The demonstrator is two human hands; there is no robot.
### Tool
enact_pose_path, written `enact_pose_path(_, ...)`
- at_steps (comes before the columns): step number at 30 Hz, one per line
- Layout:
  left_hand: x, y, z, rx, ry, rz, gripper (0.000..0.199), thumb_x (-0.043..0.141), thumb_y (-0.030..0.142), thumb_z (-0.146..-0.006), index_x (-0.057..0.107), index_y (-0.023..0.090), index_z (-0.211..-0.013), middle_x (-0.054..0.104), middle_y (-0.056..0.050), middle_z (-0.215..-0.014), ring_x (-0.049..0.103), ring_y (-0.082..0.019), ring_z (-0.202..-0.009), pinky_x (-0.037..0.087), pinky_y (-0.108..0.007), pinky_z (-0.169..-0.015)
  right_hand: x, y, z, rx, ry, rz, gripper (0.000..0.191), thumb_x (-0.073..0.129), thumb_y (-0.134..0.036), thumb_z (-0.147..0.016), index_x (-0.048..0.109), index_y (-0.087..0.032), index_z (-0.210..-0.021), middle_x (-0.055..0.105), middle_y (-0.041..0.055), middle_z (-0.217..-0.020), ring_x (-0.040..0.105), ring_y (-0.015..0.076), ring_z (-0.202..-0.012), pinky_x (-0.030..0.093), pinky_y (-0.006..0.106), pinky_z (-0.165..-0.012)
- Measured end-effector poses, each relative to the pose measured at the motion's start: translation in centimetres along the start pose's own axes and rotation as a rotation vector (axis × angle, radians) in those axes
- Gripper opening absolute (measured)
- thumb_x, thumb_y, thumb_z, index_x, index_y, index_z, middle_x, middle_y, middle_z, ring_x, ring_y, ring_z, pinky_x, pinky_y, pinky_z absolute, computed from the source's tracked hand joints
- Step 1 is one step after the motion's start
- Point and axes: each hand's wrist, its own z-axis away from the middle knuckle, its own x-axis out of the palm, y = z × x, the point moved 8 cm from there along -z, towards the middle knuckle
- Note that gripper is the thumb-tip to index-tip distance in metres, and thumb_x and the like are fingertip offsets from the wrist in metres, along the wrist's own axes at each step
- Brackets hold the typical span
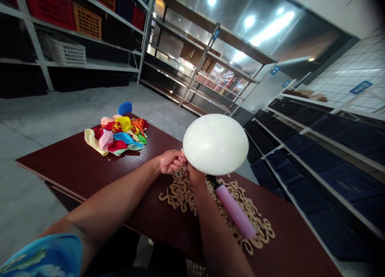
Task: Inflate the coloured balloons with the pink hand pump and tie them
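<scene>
Above the tabletop (pixel 66 164), a white balloon (pixel 215 144) is showing by both hands; the left hand (pixel 172 161) is pinching its neck, the right hand's (pixel 194 174) finger state is unclear. Shelves (pixel 192 76) are surrounding the grey floor (pixel 96 100).

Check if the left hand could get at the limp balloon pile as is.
Likely yes: only tabletop shows between the left hand and the limp balloon pile. But its fingers pinch the neck of the white balloon, so it would probably need to let go.

Storeroom with crate-filled shelving (pixel 300 128)
</scene>
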Motion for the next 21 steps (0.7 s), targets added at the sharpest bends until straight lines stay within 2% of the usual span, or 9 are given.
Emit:
enact_pose_path(2,-0.9,0.2,-0.4,0.039,0.08,-0.049,0.014,0.053,0.014,-0.073,0.042,0.013,-0.064,0.029,0.005,-0.057,0.016,0.0,-0.037,0.012,-0.01,-0.031,-1.7,0.6,0.0,0.062,0.161,0.0,0.031,0.052,-0.051,-0.072,0.059,-0.021,-0.069,0.046,-0.0042,-0.045,0.039,0.0113,-0.041,0.036,0.026,-0.042)
enact_pose_path(4,-2.0,0.5,-0.8,0.103,0.188,-0.143,0.013,0.054,0.017,-0.073,0.045,0.013,-0.067,0.031,0.005,-0.057,0.018,0.0,-0.037,0.01,-0.011,-0.032,-2.7,0.5,0.2,0.085,0.255,0.015,0.031,0.054,-0.051,-0.07,0.061,-0.021,-0.074,0.048,-0.0043,-0.046,0.041,0.0116,-0.042,0.037,0.026,-0.043)
enact_pose_path(8,-4.0,1.7,-0.7,0.287,0.479,-0.599,0.027,0.053,0.038,-0.077,0.051,0.015,-0.064,0.037,0.003,-0.053,0.026,-0.004,-0.037,0.016,-0.017,-0.033,-2.3,-1.6,0.7,-0.04,0.196,0.14,0.032,0.053,-0.048,-0.072,0.065,-0.02,-0.08,0.062,-0.0003,-0.064,0.053,0.0142,-0.06,0.045,0.026,-0.06)
enact_pose_path(12,-3.3,3.9,0.6,0.533,0.672,-1.125,0.032,0.049,0.038,-0.079,0.054,0.016,-0.056,0.045,0.0,-0.05,0.039,-0.01,-0.047,0.028,-0.02,-0.044,-1.5,-4.3,1.5,-0.255,0.086,0.366,0.025,0.049,-0.039,-0.078,0.066,-0.021,-0.084,0.065,0.0016,-0.075,0.056,0.0151,-0.069,0.045,0.027,-0.07)
enact_pose_path(14,-2.6,4.4,1.0,0.624,0.689,-1.257,0.032,0.047,0.036,-0.08,0.054,0.017,-0.056,0.048,0.0,-0.053,0.042,-0.011,-0.053,0.03,-0.021,-0.05,-1.1,-5.4,1.9,-0.375,0.049,0.456,0.024,0.045,-0.033,-0.081,0.065,-0.021,-0.089,0.064,0.0034,-0.082,0.056,0.0154,-0.075,0.044,0.028,-0.075)
enact_pose_path(16,-2.2,4.4,0.9,0.645,0.667,-1.319,0.033,0.043,0.037,-0.082,0.055,0.017,-0.058,0.051,0.0,-0.055,0.044,-0.012,-0.056,0.031,-0.021,-0.054,-0.9,-6.0,2.1,-0.452,0.026,0.5,0.024,0.042,-0.029,-0.083,0.064,-0.022,-0.092,0.061,0.0053,-0.088,0.056,0.0158,-0.083,0.043,0.028,-0.079)
enact_pose_path(19,-2.0,3.8,0.4,0.63,0.609,-1.366,0.034,0.039,0.038,-0.084,0.058,0.018,-0.065,0.056,-0.001,-0.062,0.048,-0.013,-0.061,0.034,-0.022,-0.058,-1.2,-6.2,2.1,-0.485,0.04,0.477,0.024,0.042,-0.028,-0.084,0.064,-0.023,-0.091,0.058,0.0062,-0.091,0.054,0.016,-0.088,0.044,0.03,-0.082)
enact_pose_path(21,-1.9,3.3,0.0,0.623,0.561,-1.388,0.033,0.038,0.036,-0.085,0.06,0.018,-0.069,0.059,-0.002,-0.066,0.051,-0.014,-0.063,0.035,-0.022,-0.06,-1.5,-5.9,1.9,-0.442,0.058,0.403,0.021,0.046,-0.031,-0.083,0.064,-0.023,-0.089,0.058,0.0056,-0.091,0.055,0.016,-0.086,0.045,0.031,-0.081)
